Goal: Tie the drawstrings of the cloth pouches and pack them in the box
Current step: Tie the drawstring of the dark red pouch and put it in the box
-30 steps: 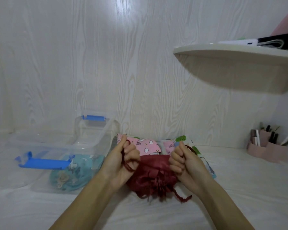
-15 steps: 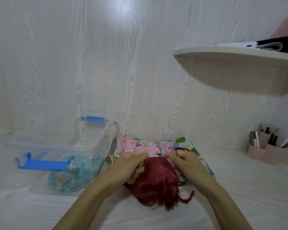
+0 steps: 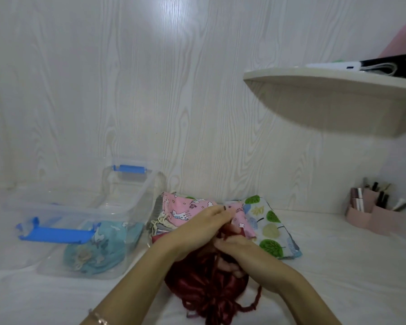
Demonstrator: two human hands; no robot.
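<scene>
A dark red satin pouch (image 3: 204,287) lies on the white surface in front of me, its mouth gathered and its red cords trailing below. My left hand (image 3: 197,228) and my right hand (image 3: 242,249) meet above the pouch, each pinching a red drawstring (image 3: 223,235) between the fingers. Behind them lies a pile of printed pouches: a pink one (image 3: 185,209) and a white one with green trees (image 3: 270,226). The clear plastic box (image 3: 117,214) with blue latches stands at the left and holds a light blue pouch (image 3: 103,247).
The box's clear lid (image 3: 28,207) with a blue latch lies left of the box. A pink organiser (image 3: 375,216) with cosmetics stands at the right by the wall. A white shelf (image 3: 333,90) juts out above the right side.
My hands have come together from either side of the red pouch and now work the cords over its mouth. The pouch sits closer to me, lower in view.
</scene>
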